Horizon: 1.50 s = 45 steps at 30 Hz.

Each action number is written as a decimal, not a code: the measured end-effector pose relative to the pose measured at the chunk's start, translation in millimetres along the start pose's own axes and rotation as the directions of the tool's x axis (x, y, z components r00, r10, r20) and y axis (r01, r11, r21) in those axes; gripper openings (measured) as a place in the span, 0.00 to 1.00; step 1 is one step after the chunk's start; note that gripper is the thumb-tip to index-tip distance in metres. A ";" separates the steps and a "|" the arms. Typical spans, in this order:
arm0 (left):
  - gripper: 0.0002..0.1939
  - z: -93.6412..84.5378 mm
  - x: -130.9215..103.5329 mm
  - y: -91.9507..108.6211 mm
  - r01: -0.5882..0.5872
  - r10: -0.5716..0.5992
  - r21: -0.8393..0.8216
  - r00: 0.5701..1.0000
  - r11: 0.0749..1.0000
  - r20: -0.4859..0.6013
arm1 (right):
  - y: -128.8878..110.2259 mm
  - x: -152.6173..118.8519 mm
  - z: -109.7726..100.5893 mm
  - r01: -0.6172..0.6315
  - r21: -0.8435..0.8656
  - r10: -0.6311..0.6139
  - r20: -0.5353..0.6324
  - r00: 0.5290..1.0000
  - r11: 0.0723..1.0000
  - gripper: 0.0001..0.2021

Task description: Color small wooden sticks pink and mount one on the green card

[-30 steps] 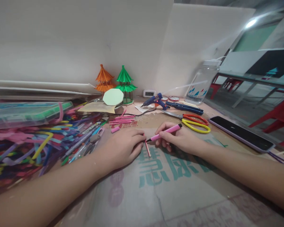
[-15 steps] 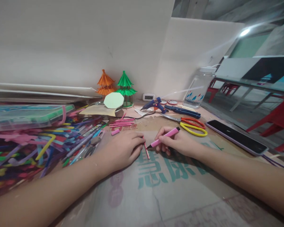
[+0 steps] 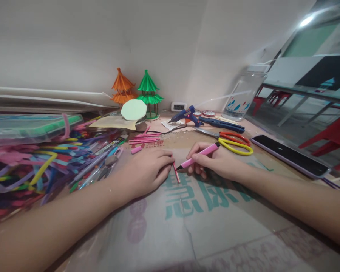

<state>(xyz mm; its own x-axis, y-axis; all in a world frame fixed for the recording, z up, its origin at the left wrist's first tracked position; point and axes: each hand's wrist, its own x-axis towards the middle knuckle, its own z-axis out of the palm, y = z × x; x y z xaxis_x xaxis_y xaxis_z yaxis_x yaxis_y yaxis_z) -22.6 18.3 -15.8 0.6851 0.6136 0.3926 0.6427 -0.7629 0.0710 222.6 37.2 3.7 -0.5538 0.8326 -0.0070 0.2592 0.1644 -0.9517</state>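
Note:
My right hand [image 3: 206, 160] is closed round a pink marker [image 3: 201, 155], whose dark tip touches or nearly touches a thin stick [image 3: 176, 172]. The stick lies on the cardboard, mostly pink with a paler lower end. Fingertips of my left hand [image 3: 147, 170] press on its upper end. A pink marker cap [image 3: 136, 150] lies just beyond my left hand. Behind it is a small pile of pink sticks [image 3: 144, 139].
Scissors [image 3: 235, 143], a phone [image 3: 290, 155], a glue gun [image 3: 186, 116] and blue pliers [image 3: 222, 124] lie behind and right. Pipe cleaners [image 3: 25, 170] are heaped left. Orange [image 3: 121, 85] and green [image 3: 147, 88] pagoda models and a bottle [image 3: 243, 94] stand at the back.
The camera view has shifted slightly, so the objects at the back appear higher. The marker tip has moved a little up along the stick. Both hands keep their hold.

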 end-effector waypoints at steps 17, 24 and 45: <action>0.17 0.6 -0.4 -0.7 0.006 -0.006 0.007 1.000 1.000 0.001 | -1.3 -0.7 -0.3 -0.013 0.007 0.013 0.005 1.000 1.000 0.11; 0.17 1.3 -0.8 -1.8 -0.012 0.013 0.027 1.000 1.000 -0.014 | -1.5 -1.0 -0.9 -0.014 0.019 0.013 0.037 0.999 1.000 0.13; 0.18 0.1 -0.7 0.6 0.017 -0.017 -0.011 1.000 1.000 0.003 | -4.0 -2.2 0.1 -0.035 0.024 0.035 0.027 0.999 0.999 0.14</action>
<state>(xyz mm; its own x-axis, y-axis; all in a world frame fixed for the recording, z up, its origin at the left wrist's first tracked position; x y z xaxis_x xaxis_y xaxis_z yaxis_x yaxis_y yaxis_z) -22.7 17.4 -16.1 0.6747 0.6272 0.3890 0.6505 -0.7544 0.0880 222.7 34.7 7.5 -0.5659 0.8231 -0.0484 0.2595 0.1221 -0.9580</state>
